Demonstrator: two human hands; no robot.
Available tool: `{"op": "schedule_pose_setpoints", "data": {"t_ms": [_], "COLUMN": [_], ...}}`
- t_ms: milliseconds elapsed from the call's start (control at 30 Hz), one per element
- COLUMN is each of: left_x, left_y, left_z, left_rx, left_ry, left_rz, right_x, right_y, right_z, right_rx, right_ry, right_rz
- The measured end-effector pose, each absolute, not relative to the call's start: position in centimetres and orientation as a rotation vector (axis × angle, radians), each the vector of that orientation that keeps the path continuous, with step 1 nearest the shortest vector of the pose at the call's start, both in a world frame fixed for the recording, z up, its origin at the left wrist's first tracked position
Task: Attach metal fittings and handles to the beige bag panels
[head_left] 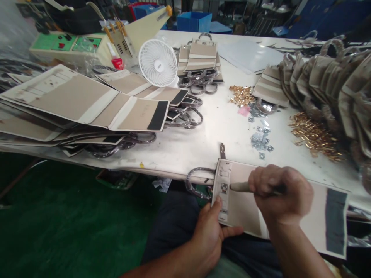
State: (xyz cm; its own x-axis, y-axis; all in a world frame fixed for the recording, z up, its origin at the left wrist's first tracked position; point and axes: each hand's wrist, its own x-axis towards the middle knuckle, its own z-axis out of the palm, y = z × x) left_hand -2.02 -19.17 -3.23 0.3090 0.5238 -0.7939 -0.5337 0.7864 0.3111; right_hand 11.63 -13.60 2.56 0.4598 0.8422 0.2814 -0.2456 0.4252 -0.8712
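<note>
The left hand is pinching the beige panel by its corner, while above it the right hand is clenching a tool near the metal square.

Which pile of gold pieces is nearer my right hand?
The larger gold pile, on the right; the smaller gold pile lies farther back, beside the pink scrap.

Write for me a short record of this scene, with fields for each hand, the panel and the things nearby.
Left hand: holds beige panel at its edge
Right hand: grips tool, tip beside square metal plate
Panel: dark band at its right end
Table: white; loose metal plates, two piles of gold-coloured pieces
Picture's left: stacked panels, white fan
</note>
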Motion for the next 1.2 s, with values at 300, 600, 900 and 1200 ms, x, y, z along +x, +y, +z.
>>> {"op": "schedule_pose_setpoints", "data": {"t_ms": [300,600,900,1200], "left_x": [-1.8,-1.9,-1.9,-1.9], "left_y": [-19.0,-19.8,-20.2,-20.0], "left_z": [-2.7,-3.3,-3.3,-3.5], "left_rx": [0.027,0.112,0.116,0.104], "left_ry": [1.054,1.024,1.005,0.993], "left_rz": [0.696,0.774,0.783,0.761], "right_x": [9.9,9.1,7.6,8.7], "right_y": [-13.4,-13.5,-13.3,-13.3], "right_z": [0.7,2.3,3.8,4.2], "right_rx": [-0.864,-1.345,-1.149,-1.15], "right_ry": [-0.893,-1.273,-1.268,-1.248], "right_rz": [0.682,0.889,0.796,0.783]}}
